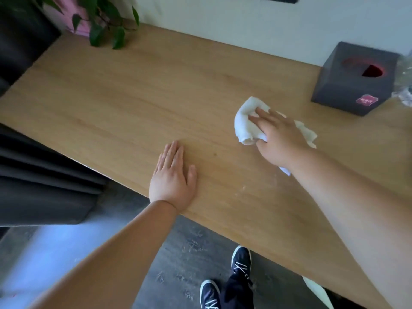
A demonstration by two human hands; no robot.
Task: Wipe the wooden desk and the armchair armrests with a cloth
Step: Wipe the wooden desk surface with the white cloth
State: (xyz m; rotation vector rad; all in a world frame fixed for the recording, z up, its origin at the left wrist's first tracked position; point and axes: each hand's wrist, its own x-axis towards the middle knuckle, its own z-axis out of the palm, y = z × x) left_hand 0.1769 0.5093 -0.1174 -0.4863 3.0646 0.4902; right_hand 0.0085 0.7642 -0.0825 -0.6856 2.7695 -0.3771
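The wooden desk [138, 103] fills most of the head view, its light brown top running from lower right to upper left. A crumpled white cloth [244, 121] lies on it right of centre, and my right hand [278, 139] presses down on it, fingers curled over the folds. My left hand [172, 177] rests flat on the desk near its front edge, palm down, fingers together, holding nothing. A dark upholstered armchair [40, 175] stands at the left beside the desk.
A dark grey tissue box [347, 85] with a red opening sits at the desk's far right, with clear plastic [404, 81] beside it. A leafy plant [107, 21] hangs over the far left corner. A white wall runs behind. My shoes [240, 262] stand on the grey floor.
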